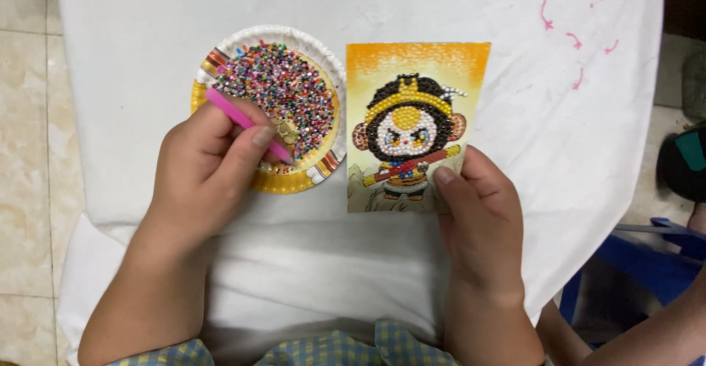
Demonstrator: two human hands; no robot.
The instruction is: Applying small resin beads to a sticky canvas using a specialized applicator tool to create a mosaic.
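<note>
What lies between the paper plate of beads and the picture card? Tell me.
Only a narrow strip of bare white cloth separates the paper plate from the picture card in the head view; nothing lies in that gap.

A slim pink plastic pen [241,119] slants from upper left to lower right, its tip down among small multicoloured beads [283,90] heaped in a round paper plate with a yellow patterned rim [294,183]. Just right of the plate, a rectangular diamond-painting card [415,127] lies flat and upright on the white cloth, showing a bead-filled monkey figure with a yellow crown on an orange ground
</note>
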